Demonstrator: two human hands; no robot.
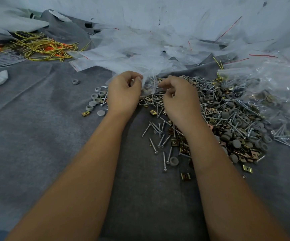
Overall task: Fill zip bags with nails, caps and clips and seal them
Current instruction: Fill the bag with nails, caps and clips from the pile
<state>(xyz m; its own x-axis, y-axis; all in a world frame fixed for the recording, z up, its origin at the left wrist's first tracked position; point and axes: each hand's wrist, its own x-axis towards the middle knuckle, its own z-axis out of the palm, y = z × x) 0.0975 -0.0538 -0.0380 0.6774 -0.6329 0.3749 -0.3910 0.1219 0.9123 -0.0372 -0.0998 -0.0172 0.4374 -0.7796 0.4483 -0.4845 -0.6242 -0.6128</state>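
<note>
The left hand (pixel 124 92) pinches the edge of a thin clear bag (pixel 149 82) between thumb and fingers (pixel 138 77). The right hand (pixel 179 96) has its fingers curled in too, right at the bag's other side. It looks like it nips the bag or some small parts, but I cannot tell which, so I cannot say for sure what it holds. The bag sits between the two hands, at about 12 o'clock from the wrists, and a few nails seem to be inside it.

The big pile (pixel 227 119) of nails, grey caps and gold clips lies on the bench (pixel 36 136) at 3 o'clock from the right hand. Some loose caps (pixel 95 101) sit at 9 o'clock from the left hand. A heap of empty bags (pixel 140 49) lies at 12 o'clock, touching the held bag. Yellow wires (pixel 41 46) are far off at 10 o'clock.

What could go wrong? The bag is thin and floppy, so its mouth may fall shut and parts may drop beside it. The nails are sharp and could poke a hole in the plastic. The bag could get mixed up with the empty ones just behind it. If a nail sticks across the zip line, the bag may not close well. A round cap could roll away across the bench.
</note>
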